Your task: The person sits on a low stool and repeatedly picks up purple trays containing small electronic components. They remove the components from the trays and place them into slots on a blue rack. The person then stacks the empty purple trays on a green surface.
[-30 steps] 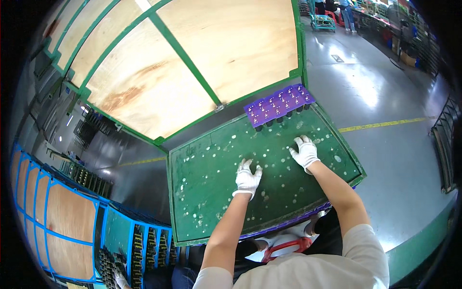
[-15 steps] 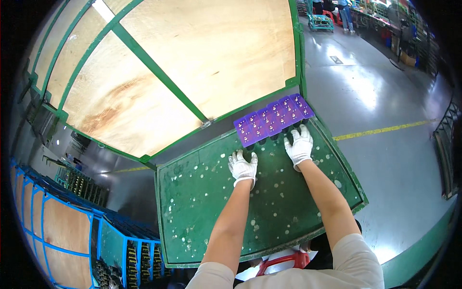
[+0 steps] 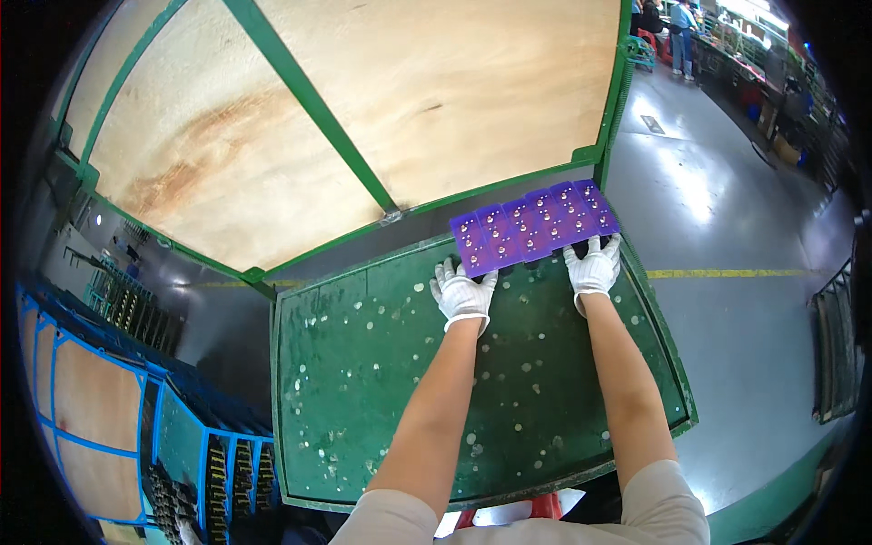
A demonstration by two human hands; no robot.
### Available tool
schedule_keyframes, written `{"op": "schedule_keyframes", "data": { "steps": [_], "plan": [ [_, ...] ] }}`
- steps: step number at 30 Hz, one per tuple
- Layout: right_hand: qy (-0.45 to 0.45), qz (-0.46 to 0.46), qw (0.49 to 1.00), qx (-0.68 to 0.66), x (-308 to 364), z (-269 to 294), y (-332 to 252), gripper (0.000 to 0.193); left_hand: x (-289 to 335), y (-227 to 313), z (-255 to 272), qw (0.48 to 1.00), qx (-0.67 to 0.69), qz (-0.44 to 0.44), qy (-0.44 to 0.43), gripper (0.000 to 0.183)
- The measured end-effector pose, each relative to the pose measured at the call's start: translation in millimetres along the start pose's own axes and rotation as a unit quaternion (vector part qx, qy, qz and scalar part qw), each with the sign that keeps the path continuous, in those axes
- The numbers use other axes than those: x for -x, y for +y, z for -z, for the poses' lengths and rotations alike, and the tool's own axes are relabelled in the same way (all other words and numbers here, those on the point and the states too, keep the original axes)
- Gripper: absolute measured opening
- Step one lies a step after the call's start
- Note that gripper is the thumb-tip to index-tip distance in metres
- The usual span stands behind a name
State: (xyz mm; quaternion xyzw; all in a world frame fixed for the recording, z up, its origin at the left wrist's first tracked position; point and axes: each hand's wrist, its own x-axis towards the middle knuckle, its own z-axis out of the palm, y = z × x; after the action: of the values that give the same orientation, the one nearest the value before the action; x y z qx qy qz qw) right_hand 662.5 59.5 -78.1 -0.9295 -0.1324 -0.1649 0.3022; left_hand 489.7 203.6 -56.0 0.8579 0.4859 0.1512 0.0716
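A row of several purple rectangular plates (image 3: pixel 536 224), each with small shiny metal fittings, lies along the far right edge of the green worktable (image 3: pixel 391 400). My left hand (image 3: pixel 463 293), in a white glove, is at the row's near left corner. Its fingers are spread, with the tips against or just under the edge; the exact contact is hard to see. By the near right corner is my right hand (image 3: pixel 594 272), also gloved in white, fingers apart and tips at the edge. Neither hand visibly closes around a plate.
Beyond the table stands a green frame with large plywood panels (image 3: pixel 490 100). Blue-framed racks (image 3: pixel 213 427) fill the lower left, holding dark parts. On the right, a yellow line (image 3: pixel 727 272) crosses the grey floor. A person (image 3: pixel 681 41) stands by a distant workbench.
Both hands have come up to the near edge of the purple row, the right one reaching its right corner. The whole view has shifted slightly.
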Motion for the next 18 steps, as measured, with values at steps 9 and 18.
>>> {"op": "schedule_keyframes", "data": {
  "steps": [9, 18],
  "plan": [
    [-0.087, -0.002, 0.994, 0.061, -18, 12, -3, 0.063, -8, -6, -9, 1.000, 0.011, -0.003, -0.018, 0.069],
    [-0.043, 0.041, 0.998, 0.028, -7, 8, -5, 0.053, -5, -25, -12, 0.996, -0.031, -0.058, -0.060, 0.070]
  ]
}}
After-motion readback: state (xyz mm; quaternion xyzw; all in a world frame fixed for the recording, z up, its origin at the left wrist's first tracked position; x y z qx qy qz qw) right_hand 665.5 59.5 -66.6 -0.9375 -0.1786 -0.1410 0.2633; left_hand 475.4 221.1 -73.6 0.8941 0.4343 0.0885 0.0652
